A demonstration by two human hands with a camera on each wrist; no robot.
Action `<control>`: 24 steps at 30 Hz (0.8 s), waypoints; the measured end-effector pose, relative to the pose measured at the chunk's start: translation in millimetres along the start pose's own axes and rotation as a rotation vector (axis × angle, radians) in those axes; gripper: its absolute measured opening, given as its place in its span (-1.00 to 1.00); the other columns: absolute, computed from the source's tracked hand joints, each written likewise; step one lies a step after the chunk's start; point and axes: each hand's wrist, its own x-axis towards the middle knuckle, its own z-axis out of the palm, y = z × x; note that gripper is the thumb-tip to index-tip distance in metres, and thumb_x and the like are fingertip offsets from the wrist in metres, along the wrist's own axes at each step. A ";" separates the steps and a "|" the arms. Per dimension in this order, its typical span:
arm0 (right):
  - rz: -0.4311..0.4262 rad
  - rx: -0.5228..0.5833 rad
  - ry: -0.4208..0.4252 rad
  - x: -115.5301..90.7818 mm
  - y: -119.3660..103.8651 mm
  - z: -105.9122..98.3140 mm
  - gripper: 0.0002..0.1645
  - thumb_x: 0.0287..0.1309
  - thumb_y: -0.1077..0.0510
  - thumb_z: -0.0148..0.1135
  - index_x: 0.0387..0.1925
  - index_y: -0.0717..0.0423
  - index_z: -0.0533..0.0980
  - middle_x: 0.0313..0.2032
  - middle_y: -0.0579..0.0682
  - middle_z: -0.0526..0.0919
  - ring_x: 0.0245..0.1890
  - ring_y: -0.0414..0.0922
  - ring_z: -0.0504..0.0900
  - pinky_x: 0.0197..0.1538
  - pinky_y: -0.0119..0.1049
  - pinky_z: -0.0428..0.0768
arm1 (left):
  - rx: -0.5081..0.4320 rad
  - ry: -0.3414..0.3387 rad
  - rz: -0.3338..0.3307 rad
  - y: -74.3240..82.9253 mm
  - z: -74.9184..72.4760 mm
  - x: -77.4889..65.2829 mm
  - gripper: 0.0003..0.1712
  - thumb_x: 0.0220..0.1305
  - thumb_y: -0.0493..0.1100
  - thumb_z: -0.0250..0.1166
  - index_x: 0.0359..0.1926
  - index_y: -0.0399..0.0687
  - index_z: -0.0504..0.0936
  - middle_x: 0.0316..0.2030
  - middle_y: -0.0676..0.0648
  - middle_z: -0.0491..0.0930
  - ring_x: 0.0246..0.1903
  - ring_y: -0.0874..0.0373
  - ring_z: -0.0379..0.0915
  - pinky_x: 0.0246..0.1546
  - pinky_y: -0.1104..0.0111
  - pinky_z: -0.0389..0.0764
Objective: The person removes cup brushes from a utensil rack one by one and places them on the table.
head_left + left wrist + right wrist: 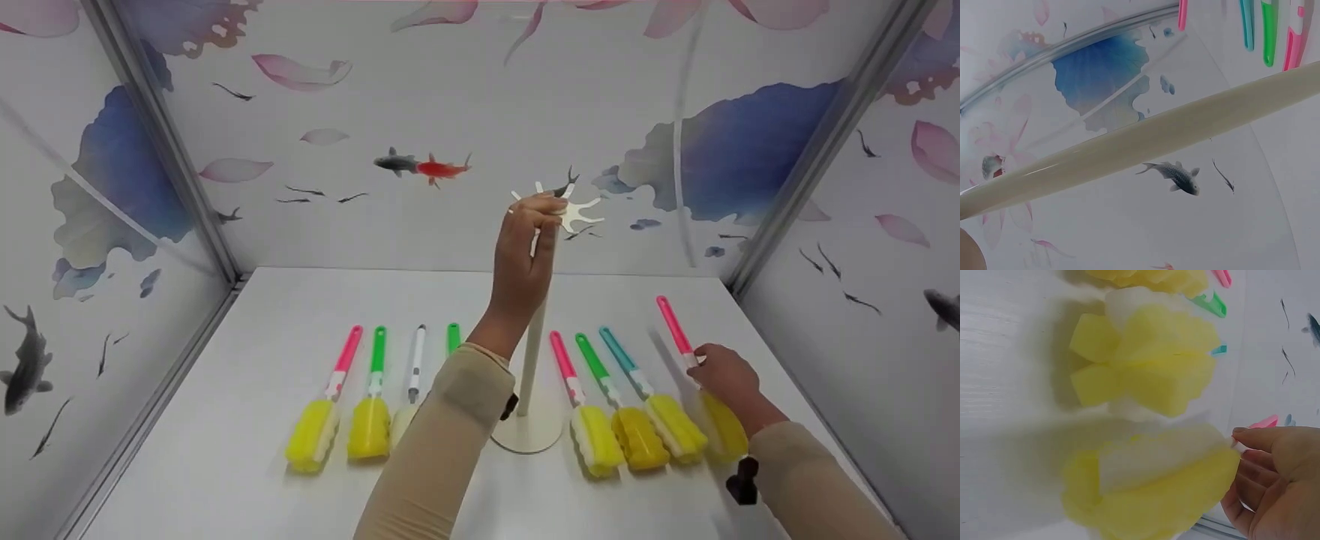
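My left hand [523, 259] grips the top of a cream-coloured stand [532, 352], just beside its star-shaped ring of hooks [576, 214]. In the left wrist view the stand's pole [1140, 143] crosses the picture, and only a bit of a finger [968, 253] shows. On the right, my right hand [727, 375] pinches a sponge bottle brush [673, 324] by the neck between its pink handle and yellow head. In the right wrist view, that brush's yellow and white sponge head [1168, 489] hangs tilted from the thumb and fingers.
Right of the stand's round base [526, 442] lie brushes with pink [564, 356], green [592, 356] and blue [619, 349] handles. Left of it lie several more, pink [349, 349], green [379, 352] and white [418, 356] among them; my left arm partly covers some. Printed panels enclose the white table [225, 450].
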 end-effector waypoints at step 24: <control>0.037 -0.082 -0.088 19.6 -5.5 16.8 -0.56 0.25 0.18 0.18 0.06 0.42 0.42 -0.06 0.35 0.55 -0.12 0.21 0.51 0.10 0.24 0.44 | 0.001 -0.005 0.006 -0.5 -1.8 0.7 -0.93 0.40 -0.39 0.06 -0.16 -0.26 0.46 -0.05 -0.21 0.56 0.12 -0.07 0.42 0.24 0.16 0.38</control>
